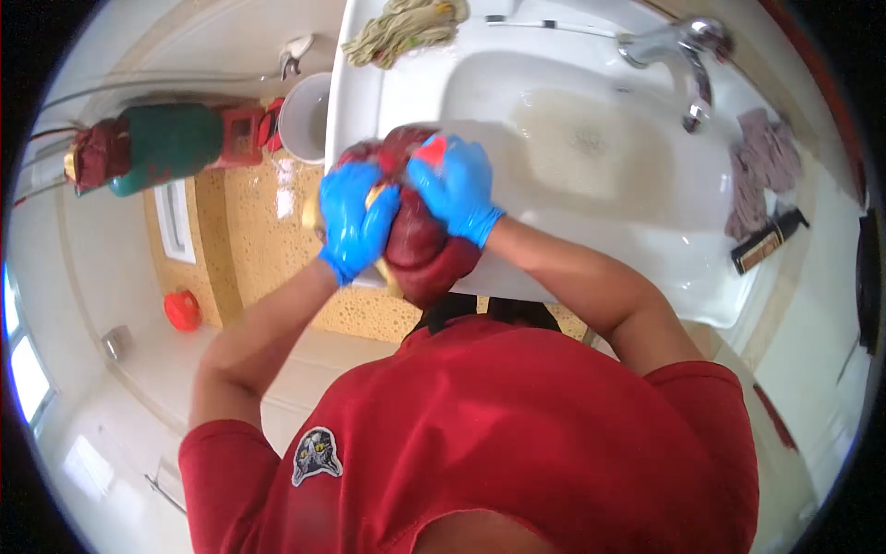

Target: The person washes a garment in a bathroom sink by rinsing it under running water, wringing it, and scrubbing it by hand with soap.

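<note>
A bulky, glossy dark red object (420, 245) with rounded lobes and some yellowish parts is at the left front edge of the white sink (517, 254). I cannot make out its kind. My left hand (353, 224), in a blue glove, has its fingers bent and pressed onto the object's left side. My right hand (459, 189), also gloved in blue, grips its upper right side. A small bright red patch (431, 150) shows by my right fingers. Some fingertips are hidden or blurred. Cloudy water lies in the basin to the right of both hands.
A crumpled greenish cloth (406, 30) lies on the sink's back left corner. The chrome faucet (688, 51) stands at the back right, with a mauve cloth (761, 166) and a black bottle (769, 242) beside the basin. At left are a white bucket (305, 118) and a green-and-red machine (171, 148).
</note>
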`<state>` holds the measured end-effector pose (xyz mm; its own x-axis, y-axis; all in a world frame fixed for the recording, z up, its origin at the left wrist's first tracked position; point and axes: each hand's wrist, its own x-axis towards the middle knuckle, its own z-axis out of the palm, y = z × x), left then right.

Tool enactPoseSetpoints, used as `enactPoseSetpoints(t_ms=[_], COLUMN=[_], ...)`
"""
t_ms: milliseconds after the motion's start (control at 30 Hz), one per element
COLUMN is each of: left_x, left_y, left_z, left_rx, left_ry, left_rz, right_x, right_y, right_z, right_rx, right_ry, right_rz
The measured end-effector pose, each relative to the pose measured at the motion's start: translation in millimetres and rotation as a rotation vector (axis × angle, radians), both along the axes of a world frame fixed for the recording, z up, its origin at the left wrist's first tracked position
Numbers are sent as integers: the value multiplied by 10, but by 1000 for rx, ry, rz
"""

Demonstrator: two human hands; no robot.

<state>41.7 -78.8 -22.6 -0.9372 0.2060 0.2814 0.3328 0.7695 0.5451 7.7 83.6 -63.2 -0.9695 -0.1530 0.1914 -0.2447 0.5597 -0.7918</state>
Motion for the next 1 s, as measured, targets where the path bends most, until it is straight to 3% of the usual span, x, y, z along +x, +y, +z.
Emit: enactPoseSetpoints(t_ms=[67, 100, 133, 200, 300, 400, 433, 467, 567, 600, 667, 733, 800, 833, 900, 933, 1000], left_x=[-317, -531, -673, -961, -1215, -1344, -1344, -1351, -1296, -1216, -987, -756, -390, -236, 175, 315, 329], left_y=[9, 58, 185, 261, 436, 422, 449, 419, 279, 347, 508, 391, 361, 269, 201, 139, 18], left_z=[-23, -8, 39, -162, -117, -261, -173, -137, -228, -72, 330, 107, 261, 200, 273, 240, 286], left_rx=[-98, -101, 7, 137, 262, 119, 75, -17, -301, -232, -89, -67, -52, -104, -164, -179, -171], left_ry=[-52, -12, -124, -378, -577, -207, -404, -307, -105, -275, -631, -396, -81, 98, 205, 242, 198], left_rz=[-118, -237, -142, -64, 76, -6, 99, -5, -260, -151, 78, 53, -78, -131, -44, 8, 61], right_x=[-287, -415, -541, -727, -878, -1041, -1039, -1051, -922, -787, -406, -135, -46, 3, -34, -29, -167], right_y=[92, 148, 234, 287, 417, 404, 378, 349, 461, 504, 604, 655, 538, 439, 166, 113, -20], right_z=[-95, -102, -169, -485, -557, -780, -893, -1011, -901, -812, -106, 207, 203, 275, 401, 385, 319], right_rx=[-110, -131, -146, -258, -247, -252, -389, -526, -767, -813, -1170, -1410, -1317, -1133, -736, -586, -625], right_ry=[-448, -461, -525, -577, -443, -253, -349, -445, -621, -670, -939, -1171, -908, -661, -194, -79, -107], right_rz=[76, 49, 51, -55, -123, -177, -168, -151, -120, -113, -25, 101, 0, 5, 11, 37, 196])
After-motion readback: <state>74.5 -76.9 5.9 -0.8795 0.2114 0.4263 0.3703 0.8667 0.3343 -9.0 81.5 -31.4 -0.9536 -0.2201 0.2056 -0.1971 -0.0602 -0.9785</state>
